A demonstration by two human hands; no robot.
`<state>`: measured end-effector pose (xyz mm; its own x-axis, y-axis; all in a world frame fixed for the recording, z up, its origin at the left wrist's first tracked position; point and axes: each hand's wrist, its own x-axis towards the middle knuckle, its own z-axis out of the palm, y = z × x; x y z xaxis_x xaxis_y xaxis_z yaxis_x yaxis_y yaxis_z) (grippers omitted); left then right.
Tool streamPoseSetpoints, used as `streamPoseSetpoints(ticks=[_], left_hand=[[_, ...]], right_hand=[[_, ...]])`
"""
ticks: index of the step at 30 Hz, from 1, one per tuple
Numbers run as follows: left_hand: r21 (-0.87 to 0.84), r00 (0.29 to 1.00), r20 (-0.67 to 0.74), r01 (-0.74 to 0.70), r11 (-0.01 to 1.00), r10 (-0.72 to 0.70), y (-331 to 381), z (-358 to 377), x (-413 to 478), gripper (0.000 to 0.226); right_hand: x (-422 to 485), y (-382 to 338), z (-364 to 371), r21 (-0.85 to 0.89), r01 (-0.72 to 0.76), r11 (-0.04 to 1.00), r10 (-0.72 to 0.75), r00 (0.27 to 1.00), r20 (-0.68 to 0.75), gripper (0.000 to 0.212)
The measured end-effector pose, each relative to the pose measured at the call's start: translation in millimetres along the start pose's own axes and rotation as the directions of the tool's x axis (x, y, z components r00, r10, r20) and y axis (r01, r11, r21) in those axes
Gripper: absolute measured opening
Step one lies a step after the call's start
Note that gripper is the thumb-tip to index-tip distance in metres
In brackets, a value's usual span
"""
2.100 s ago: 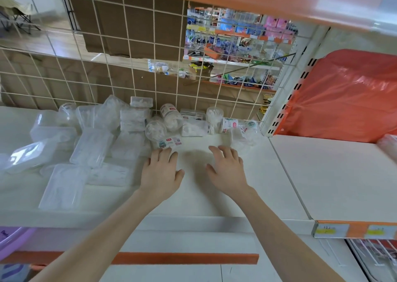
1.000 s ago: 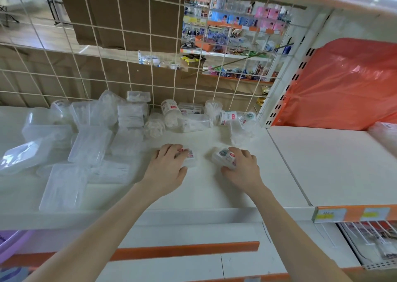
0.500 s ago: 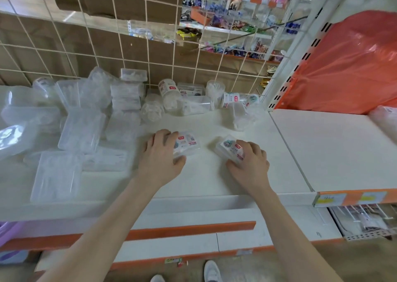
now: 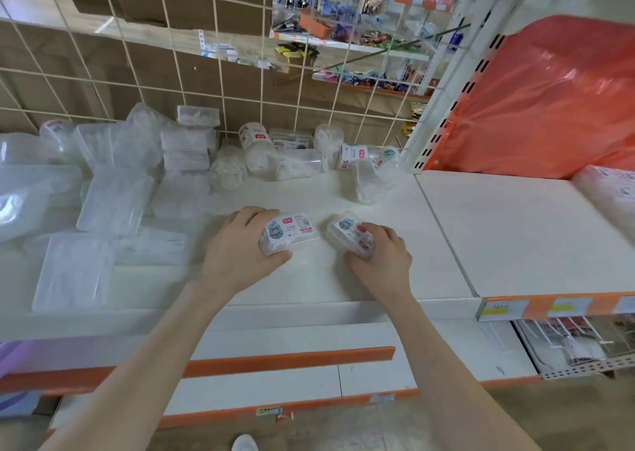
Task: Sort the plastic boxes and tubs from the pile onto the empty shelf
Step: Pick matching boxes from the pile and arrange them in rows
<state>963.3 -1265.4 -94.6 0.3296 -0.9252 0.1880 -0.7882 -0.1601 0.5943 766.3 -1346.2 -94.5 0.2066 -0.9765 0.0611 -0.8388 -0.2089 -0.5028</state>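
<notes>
My left hand (image 4: pixel 240 248) grips a small clear box with a white and red label (image 4: pixel 290 232), resting on the white shelf (image 4: pixel 309 282). My right hand (image 4: pixel 381 260) holds a second small labelled box (image 4: pixel 348 230) just to its right. A pile of clear plastic boxes (image 4: pixel 113 196) covers the left of the shelf. Round tubs (image 4: pixel 256 145) lie along the wire grid at the back. The empty white shelf (image 4: pixel 515 234) lies to the right.
A wire grid (image 4: pixel 206 83) backs the shelf. An orange plastic bag (image 4: pixel 549 107) stands at the back right, with a wrapped pack (image 4: pixel 608 189) at the far right edge. A white slotted upright (image 4: pixel 443 107) divides the two shelves. Lower shelves show below.
Both hands lay flat and empty on the shelf; each has since taken a small labelled box and drawn it toward the front edge. The camera has tilted downward.
</notes>
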Motion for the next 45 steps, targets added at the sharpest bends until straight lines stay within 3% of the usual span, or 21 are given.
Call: streamPoseSetpoints(ticks=[4,9,12,19,22,29,34,41,45], left_hand=[[0.003,1.0,-0.018,-0.003,1.0,0.003,21,5,-9,0.081],[0.028,1.0,0.022,0.012,1.0,-0.013,71,22,-24,0.066],[0.027,0.998,0.068,-0.021,0.999,0.019,108,41,-32,0.075],[-0.003,0.993,0.105,-0.06,0.998,0.06,194,106,-57,0.086],[-0.008,0.99,0.104,-0.1,0.995,0.1,225,135,-67,0.091],[-0.014,0.966,0.177,-0.189,0.982,0.189,288,185,-81,0.098],[-0.045,0.939,0.22,-0.262,0.964,0.266,328,209,-72,0.083],[-0.105,0.91,0.232,-0.328,0.939,0.344,373,255,-42,0.095],[-0.127,0.897,0.246,-0.345,0.93,0.366,394,280,-18,0.08]], right_hand=[[0,8,-12,-0.033,0.057,0.998,-0.056,0.998,0.015,0.053],[-7,48,-53,0.042,0.139,0.989,-0.141,0.989,0.041,0.056],[-16,88,-85,0.107,0.149,0.983,-0.151,0.988,0.013,0.054],[-42,189,-142,0.134,0.127,0.983,-0.126,0.992,-0.018,0.062],[-52,231,-160,0.158,0.113,0.981,-0.11,0.994,-0.024,0.051],[-71,306,-197,0.132,0.088,0.987,-0.079,0.994,-0.076,0.05],[-79,347,-218,0.144,0.047,0.988,-0.025,0.988,-0.152,0.048],[-68,395,-244,0.175,-0.036,0.984,0.079,0.967,-0.241,0.049],[-47,421,-258,0.15,-0.065,0.987,0.105,0.956,-0.274,0.049]])
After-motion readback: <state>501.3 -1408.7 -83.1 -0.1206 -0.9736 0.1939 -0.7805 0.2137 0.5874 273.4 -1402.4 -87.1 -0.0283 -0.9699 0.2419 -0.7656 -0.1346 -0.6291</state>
